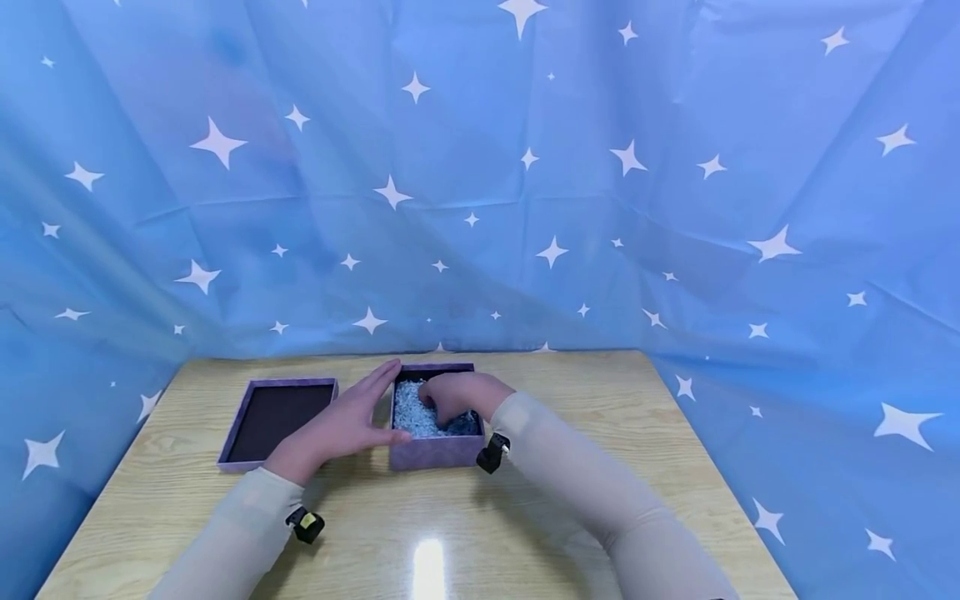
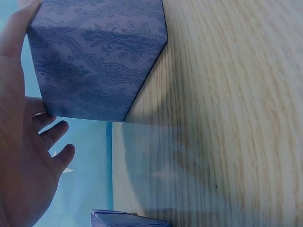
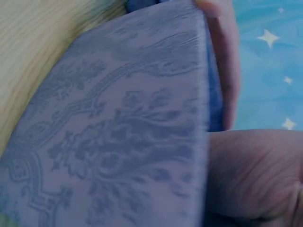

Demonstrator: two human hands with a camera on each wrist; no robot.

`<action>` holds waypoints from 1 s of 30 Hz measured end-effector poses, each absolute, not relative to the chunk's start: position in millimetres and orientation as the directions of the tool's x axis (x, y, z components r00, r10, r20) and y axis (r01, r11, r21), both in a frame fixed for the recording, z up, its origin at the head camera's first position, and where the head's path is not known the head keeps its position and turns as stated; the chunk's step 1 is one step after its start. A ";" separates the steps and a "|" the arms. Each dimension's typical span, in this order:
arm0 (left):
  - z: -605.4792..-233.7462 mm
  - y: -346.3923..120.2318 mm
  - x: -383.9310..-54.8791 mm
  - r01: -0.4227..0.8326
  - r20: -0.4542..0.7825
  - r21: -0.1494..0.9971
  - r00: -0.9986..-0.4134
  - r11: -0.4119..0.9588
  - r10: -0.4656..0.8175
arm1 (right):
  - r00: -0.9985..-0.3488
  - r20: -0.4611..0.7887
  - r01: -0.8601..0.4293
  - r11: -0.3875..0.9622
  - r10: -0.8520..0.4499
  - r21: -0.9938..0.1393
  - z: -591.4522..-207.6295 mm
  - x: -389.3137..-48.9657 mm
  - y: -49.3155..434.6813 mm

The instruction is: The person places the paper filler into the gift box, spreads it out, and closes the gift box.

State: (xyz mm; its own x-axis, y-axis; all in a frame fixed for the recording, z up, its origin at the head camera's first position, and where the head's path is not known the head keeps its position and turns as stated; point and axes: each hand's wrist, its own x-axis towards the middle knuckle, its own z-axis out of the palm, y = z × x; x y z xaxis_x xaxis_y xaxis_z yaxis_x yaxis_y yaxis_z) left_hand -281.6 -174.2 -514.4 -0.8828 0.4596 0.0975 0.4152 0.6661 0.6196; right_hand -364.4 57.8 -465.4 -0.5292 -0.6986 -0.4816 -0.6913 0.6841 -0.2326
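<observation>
A purple patterned box [image 1: 437, 454] stands toward the back of the table, partly filled with light blue shredded filler [image 1: 414, 414]. My left hand [image 1: 348, 421] spans the box's left side, thumb at the front rim and fingers at the back left corner. In the left wrist view the other fingers [image 2: 57, 135] spread loosely beside the wall. My right hand [image 1: 461, 394] reaches down over the box, its fingertips hidden in the filler. Beside it lies something dark blue [image 1: 462, 424] in the box's right front corner; I cannot tell whether the hand holds it.
A shallow purple lid [image 1: 281, 421] with a black inside lies on the wooden table [image 1: 360, 533] left of the box. Behind the table hangs a blue cloth [image 1: 480, 200] with white stars. Each wrist wears a small black camera [image 1: 306, 525].
</observation>
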 end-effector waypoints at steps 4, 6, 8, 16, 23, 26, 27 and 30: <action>-513.0 -174.5 -281.1 0.416 0.099 0.623 -0.882 0.663 0.461 | -0.551 -0.437 -0.648 0.695 -0.711 -0.313 -449.9 -361.1 64.6; -512.1 -174.3 -281.2 0.421 0.105 0.622 -0.880 0.660 0.463 | -0.545 -0.421 -0.625 0.686 -0.726 -0.373 -442.2 -360.9 67.4; -511.6 -174.2 -281.6 0.427 0.112 0.618 -0.879 0.661 0.463 | -0.507 -0.439 -0.608 0.669 -0.742 -0.428 -438.0 -361.4 68.9; -512.2 -173.5 -283.1 0.433 0.110 0.612 -0.875 0.662 0.471 | -0.306 -0.603 -0.656 0.622 -0.737 -0.427 -460.7 -364.1 60.6; -513.6 -174.1 -283.2 0.429 0.109 0.616 -0.877 0.661 0.468 | -0.291 -0.590 -0.622 0.618 -0.753 -0.482 -458.5 -368.0 62.2; -514.1 -174.3 -283.8 0.429 0.112 0.621 -0.877 0.657 0.467 | -0.332 -0.559 -0.532 0.641 -0.759 -0.554 -449.5 -369.8 63.8; -514.2 -174.4 -283.9 0.429 0.114 0.622 -0.877 0.655 0.466 | -0.351 -0.536 -0.507 0.638 -0.767 -0.580 -448.9 -370.4 63.2; -514.5 -174.8 -283.9 0.427 0.110 0.624 -0.877 0.655 0.467 | -0.391 -0.468 -0.476 0.609 -0.793 -0.634 -454.7 -369.4 57.4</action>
State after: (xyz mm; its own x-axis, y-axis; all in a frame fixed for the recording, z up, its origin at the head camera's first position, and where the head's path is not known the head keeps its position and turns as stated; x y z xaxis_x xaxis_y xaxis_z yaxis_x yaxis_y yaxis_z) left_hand -283.9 -174.8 -514.5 -0.8773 0.4671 0.1101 0.4268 0.6546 0.6239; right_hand -369.4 57.4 -454.7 -0.3906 -0.7926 -0.4682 -0.4762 0.6092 -0.6341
